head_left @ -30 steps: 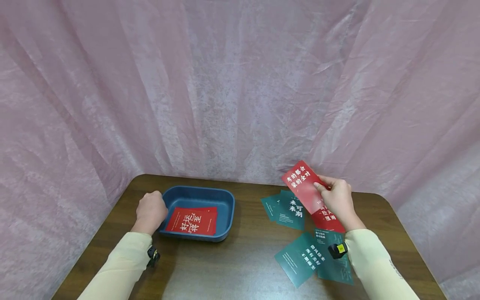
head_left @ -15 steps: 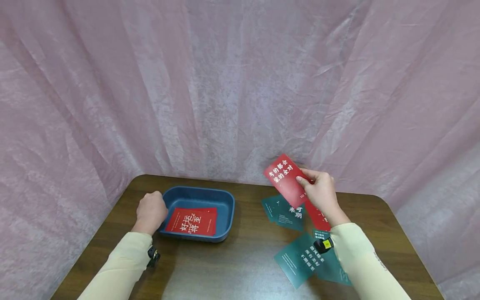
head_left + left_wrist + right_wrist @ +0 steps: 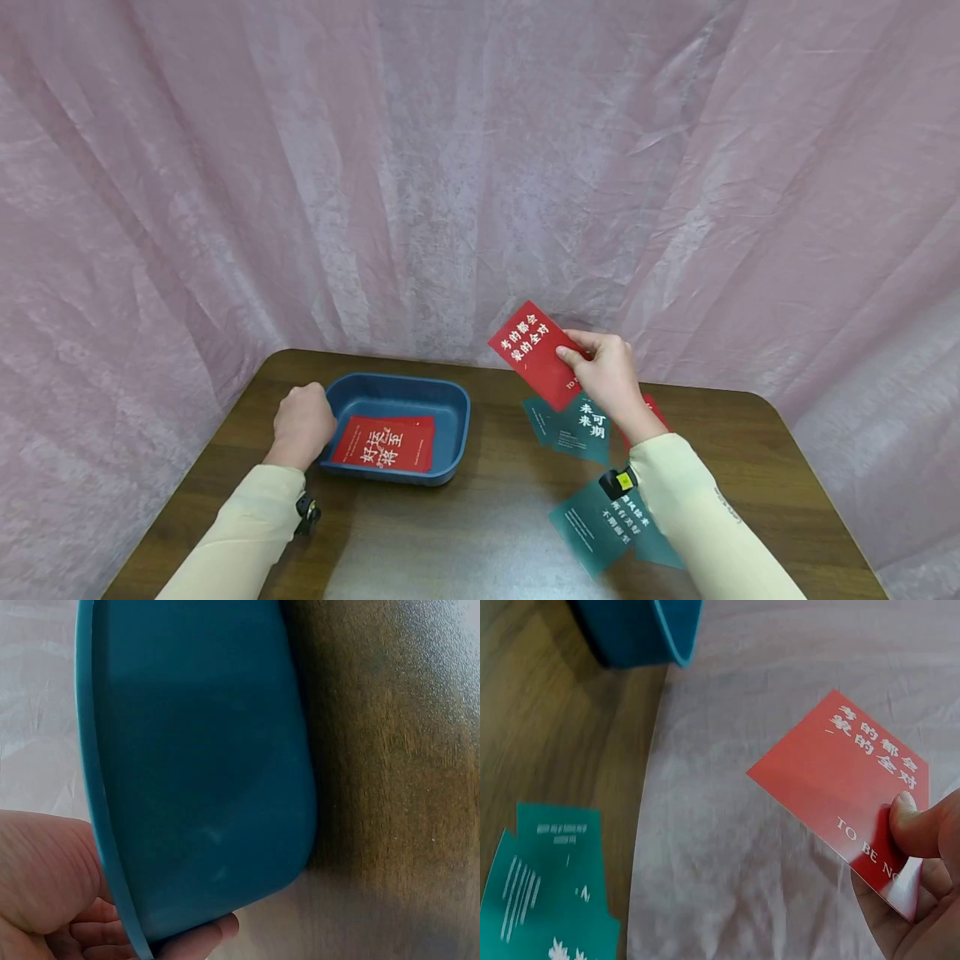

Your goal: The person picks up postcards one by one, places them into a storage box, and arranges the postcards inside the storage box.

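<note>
My right hand [image 3: 609, 375] pinches a red card [image 3: 534, 354] with white lettering between thumb and fingers, held up above the back of the table. In the right wrist view the thumb presses on the printed face of that red card [image 3: 847, 795]. My left hand [image 3: 302, 423] grips the left side of a blue tray [image 3: 375, 379]; in the left wrist view its fingers [image 3: 199, 941] curl round the end of the tray wall [image 3: 202, 750]. Red cards [image 3: 390, 446] lie overlapping inside the tray.
Green cards [image 3: 573, 429] lie on the wooden table [image 3: 450, 542] below my right hand, with more green cards [image 3: 603, 525] nearer the front. A red card [image 3: 654, 407] is mostly hidden behind my right forearm. A pink curtain [image 3: 480, 183] hangs behind the table.
My right hand has carried the red card leftward and slightly up, away from the other red card on the table. The left hand and the tray have stayed in place.
</note>
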The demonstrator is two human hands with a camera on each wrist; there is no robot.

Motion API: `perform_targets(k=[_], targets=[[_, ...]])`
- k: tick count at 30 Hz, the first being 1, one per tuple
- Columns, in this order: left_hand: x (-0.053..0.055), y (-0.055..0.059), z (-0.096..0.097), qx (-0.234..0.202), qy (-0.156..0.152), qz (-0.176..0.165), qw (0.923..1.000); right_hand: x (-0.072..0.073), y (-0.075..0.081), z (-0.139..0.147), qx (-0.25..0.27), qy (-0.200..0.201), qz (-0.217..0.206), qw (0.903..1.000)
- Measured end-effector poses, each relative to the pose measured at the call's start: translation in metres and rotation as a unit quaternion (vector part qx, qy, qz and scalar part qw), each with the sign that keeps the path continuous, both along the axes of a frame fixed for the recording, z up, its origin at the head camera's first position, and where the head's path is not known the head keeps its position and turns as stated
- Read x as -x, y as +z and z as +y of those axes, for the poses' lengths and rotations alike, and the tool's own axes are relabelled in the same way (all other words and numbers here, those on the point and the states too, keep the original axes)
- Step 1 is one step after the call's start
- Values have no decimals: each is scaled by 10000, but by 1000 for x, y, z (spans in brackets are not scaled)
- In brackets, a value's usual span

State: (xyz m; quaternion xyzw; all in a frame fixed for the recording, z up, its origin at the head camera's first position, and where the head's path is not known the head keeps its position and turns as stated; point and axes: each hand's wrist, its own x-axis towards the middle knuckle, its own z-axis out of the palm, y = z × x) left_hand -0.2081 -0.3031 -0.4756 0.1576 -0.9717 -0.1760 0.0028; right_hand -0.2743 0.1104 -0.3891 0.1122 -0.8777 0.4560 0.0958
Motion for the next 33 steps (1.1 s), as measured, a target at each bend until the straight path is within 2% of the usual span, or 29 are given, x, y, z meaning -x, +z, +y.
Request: perform_targets(k=[4, 16, 22, 29, 33], targets=[[1, 1, -1, 15, -3, 21, 10000, 0, 0, -17, 136, 170, 72, 9997], [0, -1, -2, 68, -29, 123, 9999, -6, -3, -67, 130, 691, -121, 9975], [-2, 1, -4, 127, 1, 152, 9998, -9, -4, -98, -193, 954, -18, 9953], [-3, -1, -5, 72, 25, 20, 10000, -16, -12, -129, -567, 1412, -272, 9880], [-3, -1, -6, 117, 35, 101, 9999, -17, -17, -145, -731, 1628, -266, 9836]])
